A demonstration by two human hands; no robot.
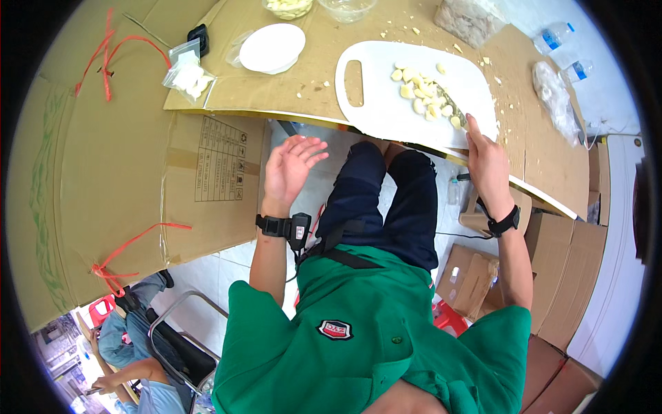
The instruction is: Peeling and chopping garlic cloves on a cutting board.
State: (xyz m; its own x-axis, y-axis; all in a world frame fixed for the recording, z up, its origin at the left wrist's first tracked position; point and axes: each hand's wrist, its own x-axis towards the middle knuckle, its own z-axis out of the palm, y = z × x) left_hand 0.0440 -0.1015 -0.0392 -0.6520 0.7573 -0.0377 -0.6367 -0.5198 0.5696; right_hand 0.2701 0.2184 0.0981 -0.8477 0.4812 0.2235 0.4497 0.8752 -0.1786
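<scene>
My right hand (486, 160) grips a knife at the near right edge of a white plastic cutting board (382, 124). The knife's blade (451, 106) lies over the board against a heap of peeled garlic cloves (420, 89); its handle is mostly hidden by my fingers. My left hand (290, 168) is raised in front of the table edge, palm up with its fingers loosely curled and apart, holding nothing. Left of the board stands a white bowl (272, 47). Farther back are a clear bowl of garlic cloves (287, 7) and another clear bowl (347, 8).
Cardboard (305, 98) covers the table, with scattered garlic bits. A plastic bag with white contents (191, 77) lies at the left corner, beside large cardboard boxes (119, 181). At right are a crumpled plastic bag (553, 98) and water bottles (554, 38). A person (139, 378) sits lower left.
</scene>
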